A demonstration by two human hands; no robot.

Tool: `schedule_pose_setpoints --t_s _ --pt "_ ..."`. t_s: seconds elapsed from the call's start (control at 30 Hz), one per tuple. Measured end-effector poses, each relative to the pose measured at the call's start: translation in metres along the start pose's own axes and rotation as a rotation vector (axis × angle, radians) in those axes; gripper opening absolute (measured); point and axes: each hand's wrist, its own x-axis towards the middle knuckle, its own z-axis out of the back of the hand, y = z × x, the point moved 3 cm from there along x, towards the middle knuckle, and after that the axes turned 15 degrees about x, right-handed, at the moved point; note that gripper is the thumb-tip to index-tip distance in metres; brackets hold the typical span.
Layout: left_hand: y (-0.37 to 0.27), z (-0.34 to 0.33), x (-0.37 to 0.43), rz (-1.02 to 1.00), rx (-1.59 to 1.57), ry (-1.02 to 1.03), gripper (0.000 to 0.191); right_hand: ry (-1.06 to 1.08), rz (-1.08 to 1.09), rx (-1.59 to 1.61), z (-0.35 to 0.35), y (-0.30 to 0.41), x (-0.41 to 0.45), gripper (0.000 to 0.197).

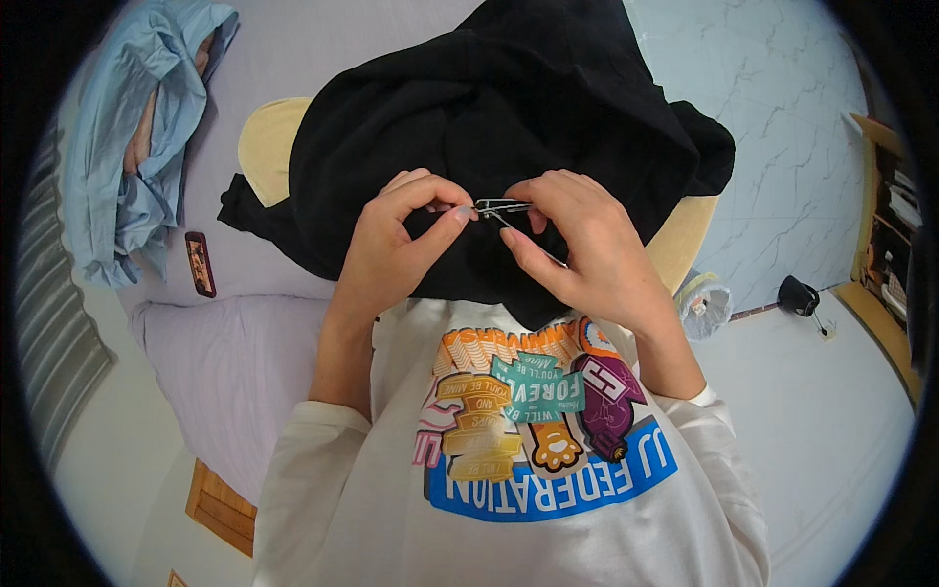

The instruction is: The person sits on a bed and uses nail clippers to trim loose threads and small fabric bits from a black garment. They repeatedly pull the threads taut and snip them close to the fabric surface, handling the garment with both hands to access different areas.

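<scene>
My right hand holds a metal nail clipper, its lever swung out under the thumb. The jaws of the clipper point left, at the fingertips of my left hand. There the thumb and index finger come close together, right at the jaws. Whether they pinch the clipper's head or only touch it is too fine to tell. The other left fingers curl inward behind the index finger. Beneath both hands a black garment is draped over my lap, with pale yellow fabric showing out from its sides.
A phone with a lit screen lies on the lilac bedsheet, near a lilac pillow. Light blue cloth is bunched at the far left. To the right stand a lined waste bin, a black object and a shelf.
</scene>
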Motion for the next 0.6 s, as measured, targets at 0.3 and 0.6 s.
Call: schedule_pose_setpoints --t_s 0.3,0.6 --pt "-0.0013 -0.0014 0.0007 0.004 -0.004 0.01 0.003 -0.021 0.016 0.036 0.0014 0.0016 -0.0007 0.02" --pt "-0.0004 -0.0017 0.0024 -0.021 -0.021 -0.026 0.003 -0.08 -0.029 0.065 0.002 0.0033 -0.0043 0.015"
